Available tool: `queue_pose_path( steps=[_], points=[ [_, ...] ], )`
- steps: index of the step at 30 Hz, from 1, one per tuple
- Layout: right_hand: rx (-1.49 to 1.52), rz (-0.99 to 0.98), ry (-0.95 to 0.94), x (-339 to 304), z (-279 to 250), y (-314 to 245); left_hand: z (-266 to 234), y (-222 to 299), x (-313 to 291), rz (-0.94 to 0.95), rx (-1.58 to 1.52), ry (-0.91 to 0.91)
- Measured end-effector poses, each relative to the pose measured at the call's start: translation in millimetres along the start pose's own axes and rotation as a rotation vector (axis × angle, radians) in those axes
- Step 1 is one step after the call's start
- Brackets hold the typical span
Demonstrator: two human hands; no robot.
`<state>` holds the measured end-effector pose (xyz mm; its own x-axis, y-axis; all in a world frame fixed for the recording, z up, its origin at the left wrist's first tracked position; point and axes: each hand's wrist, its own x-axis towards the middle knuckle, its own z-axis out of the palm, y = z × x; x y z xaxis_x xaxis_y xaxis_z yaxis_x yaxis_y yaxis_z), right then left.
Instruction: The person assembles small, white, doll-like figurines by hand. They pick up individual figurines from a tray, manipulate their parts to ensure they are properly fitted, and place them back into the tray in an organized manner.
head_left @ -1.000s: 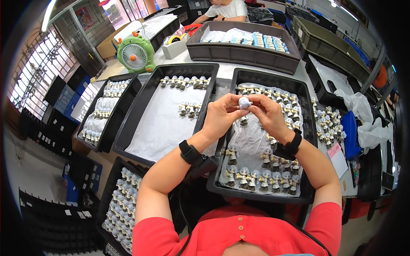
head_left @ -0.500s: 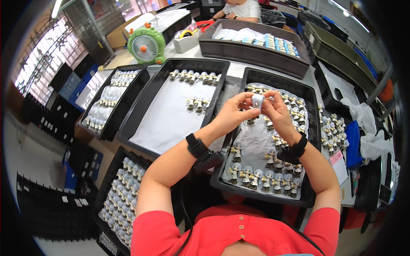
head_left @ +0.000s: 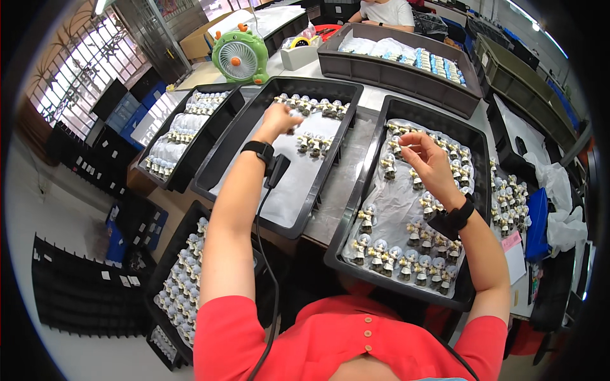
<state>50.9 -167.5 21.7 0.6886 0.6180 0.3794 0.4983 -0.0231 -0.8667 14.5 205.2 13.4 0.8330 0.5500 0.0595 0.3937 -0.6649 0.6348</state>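
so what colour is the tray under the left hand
The tray is black, shown best in the head view.

Near fisheye view from the head
Left of two cameras, facing down over left hand (head_left: 279,119), right hand (head_left: 428,163) and bench (head_left: 374,96).

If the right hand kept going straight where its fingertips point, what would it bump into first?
Probably the small pale-haired figurine just beyond the fingertips of the right hand. Depth is unclear, though: the hand may be high enough to pass over it.
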Motion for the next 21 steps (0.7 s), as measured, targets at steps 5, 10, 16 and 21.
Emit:
queue_pose_path(
  steps=[5, 10, 16, 21],
  points=[
    [-0.174, 0.014, -0.050, -0.7, -8.6, 16.0, 31.8, -51.7, 16.3, -0.120, 0.137, 0.011],
    [-0.414, 0.093, -0.097, -1.6, -18.3, 29.6, 44.9, -61.7, 19.2, 0.018, 0.206, -0.070],
    [-0.509, -0.013, -0.067, 0.4, -13.4, 55.1, 35.3, -56.0, 14.1, -0.078, 0.013, -0.229],
    [-0.731, -0.087, -0.198, -5.3, 4.2, 55.4, 33.0, -49.2, 12.3, 0.101, 0.055, 0.062]
  ],
)
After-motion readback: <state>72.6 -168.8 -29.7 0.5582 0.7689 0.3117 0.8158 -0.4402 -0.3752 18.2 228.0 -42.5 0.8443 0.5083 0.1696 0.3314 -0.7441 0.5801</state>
